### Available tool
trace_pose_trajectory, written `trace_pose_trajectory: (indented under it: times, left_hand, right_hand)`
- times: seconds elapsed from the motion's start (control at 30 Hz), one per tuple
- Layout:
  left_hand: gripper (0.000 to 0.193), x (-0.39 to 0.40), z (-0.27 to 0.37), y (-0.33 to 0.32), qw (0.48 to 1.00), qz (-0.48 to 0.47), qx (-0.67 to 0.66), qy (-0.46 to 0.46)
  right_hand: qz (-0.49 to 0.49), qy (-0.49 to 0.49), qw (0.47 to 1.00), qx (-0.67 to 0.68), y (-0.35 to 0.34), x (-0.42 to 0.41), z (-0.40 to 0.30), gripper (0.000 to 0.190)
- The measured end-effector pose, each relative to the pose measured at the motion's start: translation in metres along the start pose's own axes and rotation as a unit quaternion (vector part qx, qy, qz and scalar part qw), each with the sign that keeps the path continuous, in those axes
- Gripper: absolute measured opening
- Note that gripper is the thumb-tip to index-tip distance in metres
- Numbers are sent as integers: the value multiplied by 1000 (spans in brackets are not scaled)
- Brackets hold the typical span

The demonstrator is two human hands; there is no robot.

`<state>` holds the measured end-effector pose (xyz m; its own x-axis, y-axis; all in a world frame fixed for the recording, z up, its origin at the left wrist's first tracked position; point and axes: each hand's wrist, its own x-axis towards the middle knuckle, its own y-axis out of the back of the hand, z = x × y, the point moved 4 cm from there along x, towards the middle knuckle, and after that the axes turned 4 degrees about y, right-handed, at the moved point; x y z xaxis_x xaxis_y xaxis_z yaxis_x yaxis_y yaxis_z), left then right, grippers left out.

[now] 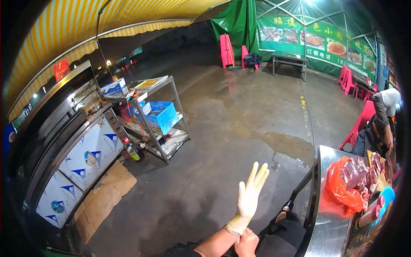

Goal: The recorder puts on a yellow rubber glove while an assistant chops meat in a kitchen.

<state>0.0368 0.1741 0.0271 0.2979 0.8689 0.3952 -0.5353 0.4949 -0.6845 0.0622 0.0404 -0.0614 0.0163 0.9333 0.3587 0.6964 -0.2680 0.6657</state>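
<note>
A pale yellow, close-fitting glove covers my left hand [249, 199], which is raised over the floor with its fingers spread. It holds nothing. A metal bracelet [231, 230] circles that wrist by the glove's cuff [239, 222]. Bare and curled, my right hand [246, 243] is up against the left wrist and appears to grip the cuff from below; its fingertips are hidden. To the right is a stainless steel table [332, 233]. On it, raw meat [354, 172] lies partly in a red plastic bag [340, 189].
At the right, another person [383, 109] bends with a hand near meat on a cutting board [382, 183]. Shakers [369, 217] stand by a blue container [387, 194]. At left are a metal cart [154, 138], a grill unit [86, 157] and cardboard [106, 199]. A puddle [285, 144] wets the floor.
</note>
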Motion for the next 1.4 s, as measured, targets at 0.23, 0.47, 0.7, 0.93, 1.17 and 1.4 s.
trace_pose_trajectory:
  times: [0.23,0.47,0.7,0.93,1.17,1.4]
  left_hand:
    - [66,-3,-22,21,984,61,153,-69]
    - [57,-6,-55,75,987,131,97,-15]
    - [56,-12,-86,127,975,177,130,-37]
    - [48,-29,-74,132,884,445,89,111]
    - [49,-58,-119,140,879,380,195,212]
    - [51,-98,-168,161,846,313,304,307]
  right_hand:
    - [228,23,972,-57,39,2,-10,20]
    - [221,131,965,-44,33,0,-23,15]
    - [182,197,961,-71,19,-4,-21,18]
    - [137,236,960,-68,4,3,-23,25]
    - [145,165,969,-110,-15,1,4,17]
    - [88,115,977,-157,-21,1,11,10]
